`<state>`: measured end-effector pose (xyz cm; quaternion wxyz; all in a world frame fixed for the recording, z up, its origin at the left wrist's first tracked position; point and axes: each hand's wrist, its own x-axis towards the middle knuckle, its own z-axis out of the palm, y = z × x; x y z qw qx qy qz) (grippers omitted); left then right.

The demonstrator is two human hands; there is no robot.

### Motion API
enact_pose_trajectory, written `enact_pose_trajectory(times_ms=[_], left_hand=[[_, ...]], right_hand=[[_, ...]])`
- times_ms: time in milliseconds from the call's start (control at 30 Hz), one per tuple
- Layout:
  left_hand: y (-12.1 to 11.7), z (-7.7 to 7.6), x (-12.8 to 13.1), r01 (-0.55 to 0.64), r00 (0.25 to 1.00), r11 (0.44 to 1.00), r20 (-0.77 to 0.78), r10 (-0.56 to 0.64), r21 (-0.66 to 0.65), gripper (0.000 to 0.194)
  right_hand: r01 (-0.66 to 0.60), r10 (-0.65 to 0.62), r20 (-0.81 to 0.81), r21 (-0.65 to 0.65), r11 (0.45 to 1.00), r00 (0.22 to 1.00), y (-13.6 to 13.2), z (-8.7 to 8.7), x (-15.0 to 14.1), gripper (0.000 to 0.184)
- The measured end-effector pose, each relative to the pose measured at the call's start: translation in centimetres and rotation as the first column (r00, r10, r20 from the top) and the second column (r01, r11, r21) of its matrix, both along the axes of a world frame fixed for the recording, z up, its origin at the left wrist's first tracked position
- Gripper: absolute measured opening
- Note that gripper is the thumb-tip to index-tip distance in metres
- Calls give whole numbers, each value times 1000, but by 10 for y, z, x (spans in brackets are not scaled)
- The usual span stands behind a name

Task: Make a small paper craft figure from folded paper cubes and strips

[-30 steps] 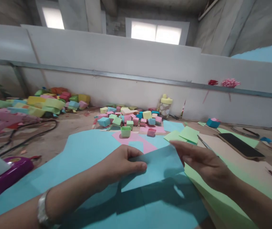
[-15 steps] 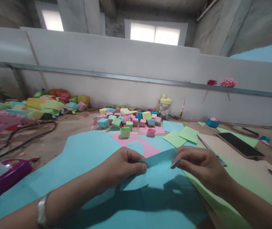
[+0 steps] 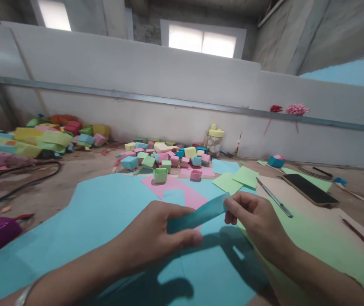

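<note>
Narrow blue paper strip [image 3: 201, 214] held up at a tilt above large blue sheet [image 3: 105, 204], one end gripped between thumb and fingers of left hand [image 3: 172, 225], other end pinched by right hand [image 3: 244, 210], small green box [image 3: 160, 175] placed beyond on pink paper [image 3: 196, 196].

I grip a blue paper strip [image 3: 201, 213] in what looks like a makeshift paper-craft workshop, set inside a raw concrete building. Bare grey concrete [image 3: 312, 29] rises above white panels [image 3: 131, 70] crossed by a metal rail [image 3: 169, 101], and bright windows [image 3: 203, 40] show high behind. Small paper boxes [image 3: 160, 175], coloured sheets [image 3: 105, 208], a slim metal tool [image 3: 276, 199] and a black cable [image 3: 38, 180] crowd my scrap-strewn brown worktop [image 3: 84, 170]
</note>
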<state>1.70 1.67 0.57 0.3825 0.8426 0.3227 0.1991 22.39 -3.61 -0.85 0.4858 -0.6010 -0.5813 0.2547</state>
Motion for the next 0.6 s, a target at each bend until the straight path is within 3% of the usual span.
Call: enact_pose_trajectory(times_ms=[167, 333, 600], left_hand=[[3, -4, 0, -74, 994, 996, -79, 77, 41, 29], [8, -12, -1, -71, 997, 997, -33, 70, -39, 33], [7, -8, 0, -109, 993, 991, -48, 105, -81, 30]], right_hand=[[-26, 26, -57, 5, 1000, 998, 1, -2, 0, 25], [33, -27, -87, 69, 997, 996, 4, -6, -1, 18], [36, -12, -177, 134, 990, 984, 3, -7, -2, 14]])
